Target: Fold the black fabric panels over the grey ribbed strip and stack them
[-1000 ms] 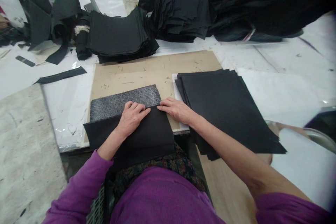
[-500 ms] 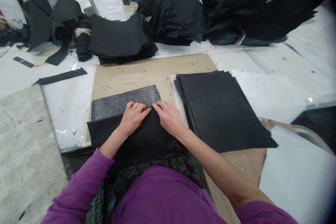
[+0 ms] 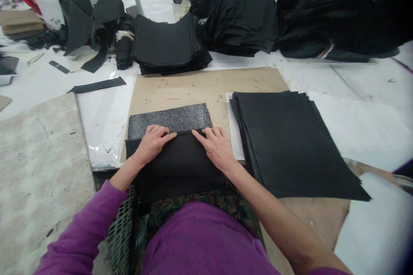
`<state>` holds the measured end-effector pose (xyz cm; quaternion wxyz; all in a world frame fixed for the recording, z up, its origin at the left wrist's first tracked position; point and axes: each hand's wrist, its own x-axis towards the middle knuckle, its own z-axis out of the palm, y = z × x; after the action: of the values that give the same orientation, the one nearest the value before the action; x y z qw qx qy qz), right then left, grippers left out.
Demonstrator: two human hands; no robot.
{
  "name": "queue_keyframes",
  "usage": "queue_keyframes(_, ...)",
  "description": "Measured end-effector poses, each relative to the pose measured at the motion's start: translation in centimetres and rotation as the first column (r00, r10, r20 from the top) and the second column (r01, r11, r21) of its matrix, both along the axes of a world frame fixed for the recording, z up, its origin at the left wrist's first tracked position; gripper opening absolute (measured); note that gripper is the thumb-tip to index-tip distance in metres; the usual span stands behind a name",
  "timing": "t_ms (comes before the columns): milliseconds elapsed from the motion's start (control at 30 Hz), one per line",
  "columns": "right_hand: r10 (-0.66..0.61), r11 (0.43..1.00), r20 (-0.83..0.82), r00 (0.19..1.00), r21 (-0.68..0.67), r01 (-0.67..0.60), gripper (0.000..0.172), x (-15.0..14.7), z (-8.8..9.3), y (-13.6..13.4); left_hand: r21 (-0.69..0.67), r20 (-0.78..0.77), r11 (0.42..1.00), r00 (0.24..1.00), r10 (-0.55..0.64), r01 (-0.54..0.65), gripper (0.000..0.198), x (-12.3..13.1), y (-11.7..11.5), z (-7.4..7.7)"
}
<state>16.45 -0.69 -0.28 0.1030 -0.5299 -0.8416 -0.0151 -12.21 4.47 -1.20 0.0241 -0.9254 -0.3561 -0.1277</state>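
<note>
A black sheet (image 3: 180, 159) lies at the table's front edge and hangs toward my lap. Its far edge is turned over in a narrow fold beside a speckled grey strip (image 3: 169, 116). My left hand (image 3: 155, 142) grips the folded edge on the left, thumb pointing right along it. On the right, my right hand (image 3: 217, 144) pinches the same edge, its thumb on the fold. A short stretch of fold shows between the two thumbs. Beneath the grey strip is a tan board (image 3: 206, 84).
To the right lies a stack of black sheets (image 3: 290, 142). Another black stack (image 3: 167, 43) sits behind the board, with tied black bundles (image 3: 245, 17) at the back. A mottled board (image 3: 41, 146) is at the left, and a green crate (image 3: 121, 227) stands below the table edge.
My hands have moved apart along the edge, showing more of the fold between them. The whole view has shifted, so the table things appear farther right.
</note>
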Motion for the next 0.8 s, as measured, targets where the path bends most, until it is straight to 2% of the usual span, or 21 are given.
queue_keyframes(200,-0.04,0.997,0.029,0.999,0.062,0.038,0.041,-1.7,0.7,-0.1,0.115,-0.149,0.988,0.985,-0.086,0.104,0.034,0.4,-0.1,1.5)
queue_keyframes(300,0.031,0.998,0.009,0.999,0.058,-0.032,0.041,-4.0,0.5,-0.1,0.122,-0.173,0.985,0.98,-0.103,0.125,0.033,0.4,-0.1,1.7)
queue_keyframes(433,0.13,0.991,-0.033,0.991,0.008,-0.13,0.044,-6.1,-0.4,0.2,0.085,-0.119,0.992,0.989,-0.084,0.095,0.034,-0.2,0.0,1.0)
queue_keyframes(633,0.13,0.991,-0.027,0.991,-0.019,-0.131,0.048,-6.2,-0.3,0.4,0.015,0.022,0.999,0.999,-0.034,0.033,0.034,-5.0,-0.2,0.1)
queue_keyframes(800,0.133,0.991,0.038,0.99,-0.01,-0.133,0.053,-6.8,0.4,0.6,-0.019,0.008,1.0,1.0,0.006,-0.006,0.035,-8.1,-0.8,0.4)
